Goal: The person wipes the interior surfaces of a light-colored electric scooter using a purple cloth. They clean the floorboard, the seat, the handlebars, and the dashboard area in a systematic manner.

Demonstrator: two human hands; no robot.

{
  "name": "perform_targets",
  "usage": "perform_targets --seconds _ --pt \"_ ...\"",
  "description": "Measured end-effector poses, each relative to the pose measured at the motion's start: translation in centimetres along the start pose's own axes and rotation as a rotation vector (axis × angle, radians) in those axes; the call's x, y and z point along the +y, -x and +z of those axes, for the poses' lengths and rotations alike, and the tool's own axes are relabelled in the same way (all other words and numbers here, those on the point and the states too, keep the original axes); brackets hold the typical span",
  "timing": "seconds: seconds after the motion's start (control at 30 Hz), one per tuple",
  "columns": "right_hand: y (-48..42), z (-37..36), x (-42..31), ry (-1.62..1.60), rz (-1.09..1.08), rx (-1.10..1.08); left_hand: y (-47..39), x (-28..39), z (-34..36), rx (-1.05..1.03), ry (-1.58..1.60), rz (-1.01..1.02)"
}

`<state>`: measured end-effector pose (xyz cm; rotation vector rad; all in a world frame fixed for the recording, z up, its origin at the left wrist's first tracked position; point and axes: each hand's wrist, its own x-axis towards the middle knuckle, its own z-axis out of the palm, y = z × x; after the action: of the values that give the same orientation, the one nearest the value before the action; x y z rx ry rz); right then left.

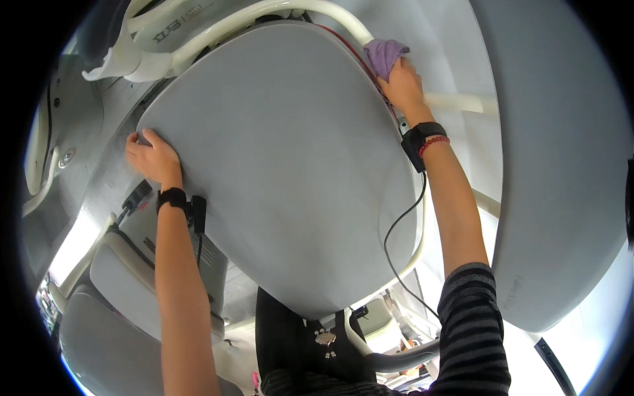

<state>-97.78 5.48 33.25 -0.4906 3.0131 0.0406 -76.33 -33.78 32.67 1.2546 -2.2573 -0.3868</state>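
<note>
A large rounded grey panel [292,163] with a stitched rim, apparently upholstered, lies before me. At its left edge, my left hand [154,156] grips the rim, with the thumb on top and the fingers curled over the side. My right hand [403,86] holds a bunched purple cloth [385,57] at the panel's upper right edge. The cloth touches a bent cream tube [342,15], which curves round the panel's far end. A red line runs along the rim beside the cloth. Part of the tube under the cloth is hidden.
Another grey panel [554,163] stands close on the right. Lower left are more grey panels [111,336] and a dark plug-like part [136,195]. A black cable [389,242] hangs from my right wrist device [413,148]. A dark armrest [406,359] lies near my body.
</note>
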Motion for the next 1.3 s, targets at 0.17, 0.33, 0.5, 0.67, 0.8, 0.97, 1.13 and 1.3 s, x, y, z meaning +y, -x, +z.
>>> perform_targets --seconds 0.17,0.33,0.5,0.67,0.8,0.97,1.13,1.3 --pt "2.1 -0.4 -0.4 0.275 -0.112 0.08 -0.2 0.2 0.0 0.014 -0.004 -0.039" --pt "4.2 -3.0 -1.1 0.315 -0.212 0.034 0.1 0.5 0.0 0.037 0.026 -0.077" --pt "8.3 -4.4 -1.8 -0.019 -0.058 0.135 0.2 1.0 -0.6 0.002 0.001 -0.099" --pt "14.3 -4.7 4.0 -0.956 0.667 0.164 0.0 0.7 -0.3 0.036 0.028 -0.078" --pt "14.5 -3.1 9.2 -1.999 0.74 0.054 0.4 0.6 0.1 0.017 0.064 -0.068" --pt "9.8 -2.7 2.9 -1.501 0.389 -0.087 -0.1 -0.2 0.1 0.001 0.045 -0.091" --pt "6.7 0.9 4.8 -1.235 0.561 0.21 0.3 0.3 0.3 -0.024 0.019 -0.09" --pt "7.1 -1.4 4.1 -1.513 0.579 0.258 0.0 -0.6 0.6 0.006 -0.005 -0.054"
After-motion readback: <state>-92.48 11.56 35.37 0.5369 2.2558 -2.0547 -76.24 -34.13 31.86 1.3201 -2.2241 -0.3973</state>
